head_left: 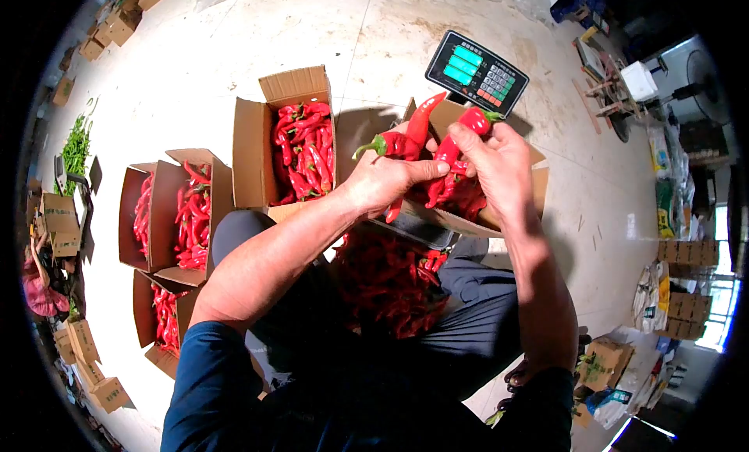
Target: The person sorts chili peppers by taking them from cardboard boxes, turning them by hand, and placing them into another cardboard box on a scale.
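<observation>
My left hand (pixel 386 179) is closed around red chili peppers (pixel 419 126), their curved bodies and a green stem sticking out past the fingers. My right hand (pixel 499 167) pinches another red pepper (pixel 474 121) between thumb and fingers, its green stem pointing right. The two hands are close together above an open cardboard box (pixel 540 188) partly filled with red peppers (pixel 466 201). Between my legs lies a large heap of red peppers (pixel 382 280), partly in shadow. The fingers hide parts of the held peppers.
Behind the box stands a scale display (pixel 477 73) with lit green readouts. Open boxes of red peppers stand at left, one large (pixel 250 151) and others (pixel 164 218) beyond. Green peppers (pixel 76 151) and another person (pixel 40 284) are at far left. A fan (pixel 702 89) stands at right.
</observation>
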Available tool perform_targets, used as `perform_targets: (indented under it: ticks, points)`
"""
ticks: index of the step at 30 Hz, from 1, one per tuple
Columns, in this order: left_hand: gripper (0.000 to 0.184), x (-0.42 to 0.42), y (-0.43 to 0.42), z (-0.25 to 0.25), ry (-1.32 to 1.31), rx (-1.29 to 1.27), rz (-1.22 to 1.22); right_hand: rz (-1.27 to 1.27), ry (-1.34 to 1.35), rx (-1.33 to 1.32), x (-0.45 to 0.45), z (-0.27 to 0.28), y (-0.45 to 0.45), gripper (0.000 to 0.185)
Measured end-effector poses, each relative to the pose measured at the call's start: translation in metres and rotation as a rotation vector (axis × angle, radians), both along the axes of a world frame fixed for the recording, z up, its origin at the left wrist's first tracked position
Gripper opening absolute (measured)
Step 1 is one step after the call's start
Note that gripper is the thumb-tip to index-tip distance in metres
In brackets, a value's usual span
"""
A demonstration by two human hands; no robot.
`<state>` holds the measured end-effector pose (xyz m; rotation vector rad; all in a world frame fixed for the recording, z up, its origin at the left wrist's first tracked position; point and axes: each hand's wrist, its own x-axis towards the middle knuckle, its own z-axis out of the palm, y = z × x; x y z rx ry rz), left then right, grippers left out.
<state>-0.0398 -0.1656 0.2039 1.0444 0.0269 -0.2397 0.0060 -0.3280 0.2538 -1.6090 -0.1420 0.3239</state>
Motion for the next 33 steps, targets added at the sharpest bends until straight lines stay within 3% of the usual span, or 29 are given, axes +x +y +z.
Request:
perform_targets:
  ticks: [2, 7, 10, 13, 16, 22, 27, 33]
  points:
    - [0.012, -0.001, -0.004, -0.003, -0.037, 0.033, 0.008, 0.033, 0.045, 0.04, 0.001, -0.009, -0.002, 0.02]
    - [0.012, 0.001, 0.003, 0.002, 0.159, -0.343, -0.161, 0.084, 0.177, 0.337, 0.01, -0.012, -0.012, 0.03]
    - [0.015, 0.002, 0.005, 0.001, 0.115, -0.344, -0.21, 0.077, 0.264, 0.417, 0.01, -0.004, -0.011, 0.041]
    - [0.018, -0.003, 0.003, 0.009, 0.077, -0.322, -0.25, 0.224, 0.279, 0.488, 0.016, -0.013, -0.02, 0.04]
    - [0.019, -0.002, 0.003, 0.006, 0.093, -0.276, -0.218, 0.203, 0.289, 0.515, 0.014, -0.014, -0.016, 0.038]
    - [0.021, 0.001, 0.002, 0.0, 0.137, -0.201, -0.105, 0.099, 0.23, 0.301, 0.012, -0.014, -0.01, 0.03]
    - [0.019, 0.003, 0.004, -0.005, 0.103, -0.219, -0.169, 0.064, 0.312, 0.342, 0.011, -0.008, -0.011, 0.028]
    - [0.019, 0.012, 0.011, -0.008, 0.123, -0.185, -0.041, 0.111, 0.246, 0.356, 0.023, -0.019, -0.024, 0.033]
